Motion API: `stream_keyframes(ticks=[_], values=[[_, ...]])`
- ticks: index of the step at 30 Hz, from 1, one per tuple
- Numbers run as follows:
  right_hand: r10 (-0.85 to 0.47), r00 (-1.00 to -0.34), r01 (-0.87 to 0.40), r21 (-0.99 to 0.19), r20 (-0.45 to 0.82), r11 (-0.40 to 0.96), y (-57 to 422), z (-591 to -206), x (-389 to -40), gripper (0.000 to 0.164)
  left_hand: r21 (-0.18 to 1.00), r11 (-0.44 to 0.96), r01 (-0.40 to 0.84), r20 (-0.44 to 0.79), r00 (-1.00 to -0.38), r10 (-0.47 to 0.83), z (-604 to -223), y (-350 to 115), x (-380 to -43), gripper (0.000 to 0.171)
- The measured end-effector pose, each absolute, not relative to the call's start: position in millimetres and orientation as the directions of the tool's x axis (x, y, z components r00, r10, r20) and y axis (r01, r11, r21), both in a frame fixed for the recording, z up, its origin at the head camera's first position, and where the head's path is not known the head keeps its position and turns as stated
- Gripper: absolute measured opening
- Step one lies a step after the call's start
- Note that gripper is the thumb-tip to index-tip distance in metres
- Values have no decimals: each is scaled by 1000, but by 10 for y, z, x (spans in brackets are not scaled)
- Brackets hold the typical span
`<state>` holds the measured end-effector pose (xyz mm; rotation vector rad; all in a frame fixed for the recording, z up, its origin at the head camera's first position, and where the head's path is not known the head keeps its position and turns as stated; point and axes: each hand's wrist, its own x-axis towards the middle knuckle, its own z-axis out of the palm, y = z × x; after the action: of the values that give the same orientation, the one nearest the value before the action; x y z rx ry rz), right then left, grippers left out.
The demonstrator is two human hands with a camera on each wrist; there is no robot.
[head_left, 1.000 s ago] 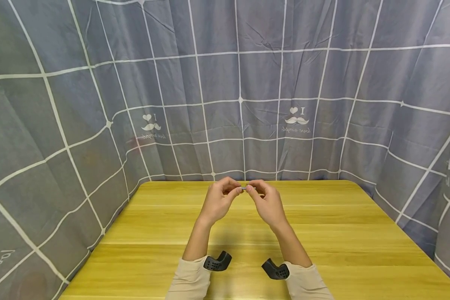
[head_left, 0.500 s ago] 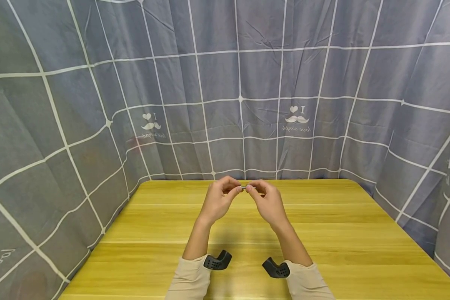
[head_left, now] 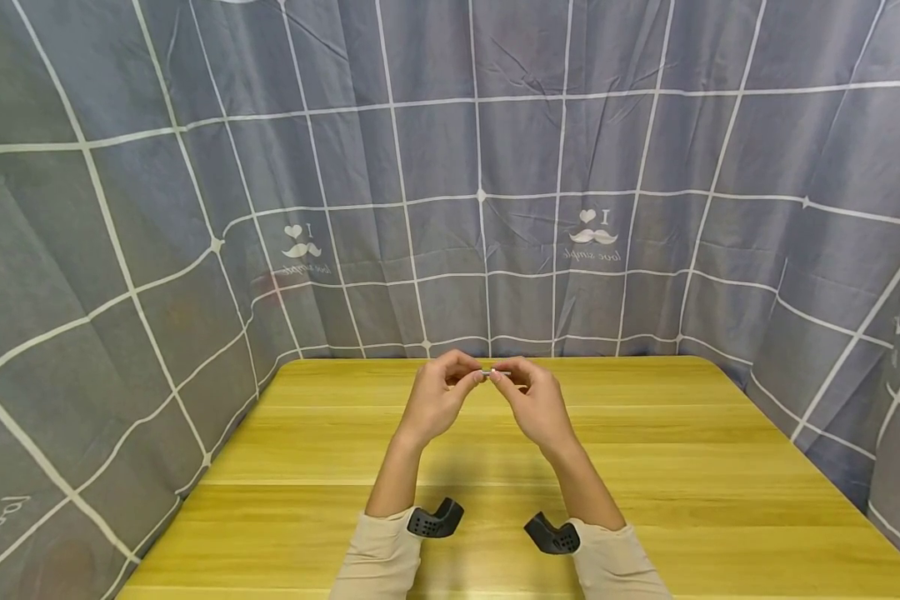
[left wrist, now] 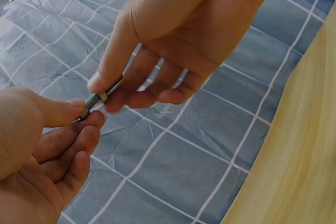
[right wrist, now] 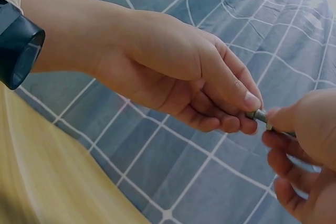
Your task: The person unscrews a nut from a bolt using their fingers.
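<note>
A small metal bolt with a threaded shank lies between my two hands, raised above the far part of the table. My left hand pinches its head end between thumb and forefinger. On the shank sits a nut, and the thumb and forefinger of my right hand pinch at it. In the left wrist view the dark end of the shank sticks out beyond the nut, past my right thumb. Fingertips cover part of both pieces.
A yellow wood-grain table lies below the hands. Grey curtains with white grid lines stand behind it and on both sides. Black wrist devices sit at the beige sleeves.
The right thumb has shifted slightly on the nut, so more of the nut shows. Both hands otherwise keep their places; the head view has tilted very slightly.
</note>
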<state>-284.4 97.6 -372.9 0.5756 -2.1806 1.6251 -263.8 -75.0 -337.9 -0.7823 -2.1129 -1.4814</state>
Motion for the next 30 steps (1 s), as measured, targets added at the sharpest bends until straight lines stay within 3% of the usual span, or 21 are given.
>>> stream_keyframes(ticks=[3, 9, 15, 22, 30], values=[[-120, -841, -540, -808, 527, 235, 969, -3731, -2844, 16, 699, 275, 660, 632, -750, 193, -3387, -749, -2642, 4], [-128, -846, -533, -811, 518, 242, 939, -3763, -2857, 34, 698, 258, 668, 642, -743, 187, -3387, -755, -2643, 5], [-46, -823, -556, -785, 566, 274, 909, -3794, -2891, 22, 694, 256, 673, 641, -739, 208, -3373, -778, -2646, 6], [-24, -809, -575, -784, 587, 234, 909, -3766, -2888, 9, 712, 280, 644, 618, -764, 185, -3585, -816, -2896, 7], [-53, -842, -534, -813, 538, 231, 911, -3752, -2866, 26, 699, 265, 665, 632, -747, 206, -3631, -856, -2952, 5]])
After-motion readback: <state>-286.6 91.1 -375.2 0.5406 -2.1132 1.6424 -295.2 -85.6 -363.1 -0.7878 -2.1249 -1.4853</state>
